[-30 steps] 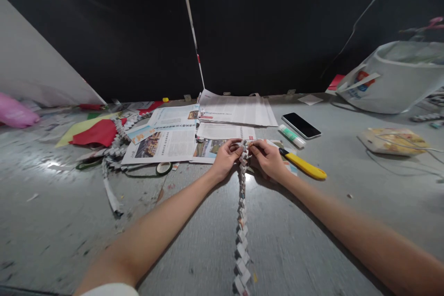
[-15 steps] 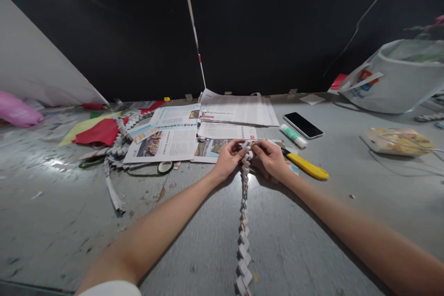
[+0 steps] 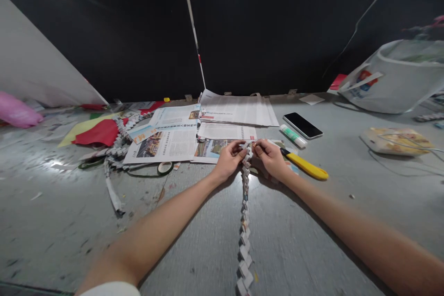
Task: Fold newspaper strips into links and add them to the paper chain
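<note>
A zigzag chain of folded newspaper strips (image 3: 245, 240) runs up the middle of the grey table from the near edge. Its far end is pinched between the thumb and fingers of my left hand (image 3: 229, 161). Just right of that end, my right hand (image 3: 272, 159) has its thumb and fingertips pressed together; whatever is between them is too small to make out. Under and beside my right hand lies a yellow-handled utility knife (image 3: 307, 166), partly covered by it. Printed paper also shows beneath the hands.
Newspaper sheets (image 3: 169, 141) and a paper stack (image 3: 239, 108) lie behind my hands. To the right are a glue stick (image 3: 293, 136), a phone (image 3: 303, 125), a yellow-white packet (image 3: 398, 141) and a white bag (image 3: 395, 83). Leftward sit a tape roll (image 3: 165, 168) and red paper (image 3: 97, 133).
My right fingertips have drawn slightly away from the chain's end, to the right. My left hand keeps its hold, and the chain has shifted only a little.
</note>
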Available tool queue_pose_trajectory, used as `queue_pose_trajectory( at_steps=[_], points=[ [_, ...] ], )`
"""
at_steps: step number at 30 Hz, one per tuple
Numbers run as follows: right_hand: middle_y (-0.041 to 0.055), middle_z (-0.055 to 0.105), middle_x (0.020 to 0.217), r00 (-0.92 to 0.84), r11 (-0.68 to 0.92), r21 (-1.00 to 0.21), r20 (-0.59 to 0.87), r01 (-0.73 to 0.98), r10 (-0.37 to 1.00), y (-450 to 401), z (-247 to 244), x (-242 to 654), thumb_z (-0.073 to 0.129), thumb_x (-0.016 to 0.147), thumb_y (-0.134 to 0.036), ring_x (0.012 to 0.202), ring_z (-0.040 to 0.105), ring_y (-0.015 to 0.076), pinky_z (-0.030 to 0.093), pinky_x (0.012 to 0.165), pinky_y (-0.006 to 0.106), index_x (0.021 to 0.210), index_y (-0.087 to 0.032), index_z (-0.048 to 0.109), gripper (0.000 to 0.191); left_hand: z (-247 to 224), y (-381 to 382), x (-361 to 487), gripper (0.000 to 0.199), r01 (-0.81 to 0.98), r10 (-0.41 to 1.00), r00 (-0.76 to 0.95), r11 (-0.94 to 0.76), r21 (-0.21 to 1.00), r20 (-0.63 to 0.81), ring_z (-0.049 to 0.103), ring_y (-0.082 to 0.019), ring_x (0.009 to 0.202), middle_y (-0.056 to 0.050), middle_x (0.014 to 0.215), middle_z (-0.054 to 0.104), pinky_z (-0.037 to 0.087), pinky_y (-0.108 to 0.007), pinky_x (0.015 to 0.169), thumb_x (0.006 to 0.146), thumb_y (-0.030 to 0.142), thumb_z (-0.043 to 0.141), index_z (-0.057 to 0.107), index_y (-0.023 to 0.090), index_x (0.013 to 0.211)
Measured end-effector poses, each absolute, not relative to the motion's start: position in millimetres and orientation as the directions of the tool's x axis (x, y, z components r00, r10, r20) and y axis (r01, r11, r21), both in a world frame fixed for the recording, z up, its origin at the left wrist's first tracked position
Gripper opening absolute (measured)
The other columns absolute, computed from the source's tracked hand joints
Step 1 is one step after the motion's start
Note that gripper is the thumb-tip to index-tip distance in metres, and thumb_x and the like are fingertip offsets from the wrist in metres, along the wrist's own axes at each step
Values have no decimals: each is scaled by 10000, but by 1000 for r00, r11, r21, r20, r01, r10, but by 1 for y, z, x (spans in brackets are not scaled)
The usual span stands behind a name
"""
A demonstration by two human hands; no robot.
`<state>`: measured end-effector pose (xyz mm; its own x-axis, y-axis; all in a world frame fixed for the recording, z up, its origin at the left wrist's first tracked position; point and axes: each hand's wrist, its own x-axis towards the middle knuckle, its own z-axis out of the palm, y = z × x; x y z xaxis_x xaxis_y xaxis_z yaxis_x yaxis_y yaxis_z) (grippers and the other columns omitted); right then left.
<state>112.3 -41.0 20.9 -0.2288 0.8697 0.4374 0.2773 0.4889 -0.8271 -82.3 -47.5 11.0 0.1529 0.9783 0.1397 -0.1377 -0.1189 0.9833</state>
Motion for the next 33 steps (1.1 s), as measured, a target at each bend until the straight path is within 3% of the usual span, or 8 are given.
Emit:
queue_pose_trajectory(
  at_steps=[15, 25, 33],
  points=[
    [-5, 524, 659, -262, 468, -848, 406, 248, 875, -37, 18, 113, 561, 1052, -609, 647, 464, 193, 425, 644, 329, 731, -259, 514, 477, 11, -47, -81, 564, -188, 977, 172, -94, 978, 127, 703, -171, 844, -86, 993, 798, 551, -316, 810, 739, 508, 992, 802, 174, 1152],
    [-9, 520, 662, -256, 453, -859, 395, 237, 882, -36, 14, 117, 567, 1052, -578, 655, 469, 190, 414, 653, 331, 728, -255, 514, 461, 9, -46, -82, 531, -158, 977, 170, -101, 982, 128, 722, -189, 885, -115, 1066, 823, 558, -331, 833, 753, 475, 993, 845, 170, 1161],
    [-17, 516, 646, -274, 428, -879, 368, 208, 889, -36, 12, 116, 600, 1022, -569, 623, 454, 180, 403, 618, 321, 729, -252, 530, 438, 8, -47, -82, 492, -102, 977, 155, -129, 986, 144, 760, -251, 1008, -142, 1159, 836, 577, -398, 955, 785, 503, 968, 862, 179, 1140]
  ],
)
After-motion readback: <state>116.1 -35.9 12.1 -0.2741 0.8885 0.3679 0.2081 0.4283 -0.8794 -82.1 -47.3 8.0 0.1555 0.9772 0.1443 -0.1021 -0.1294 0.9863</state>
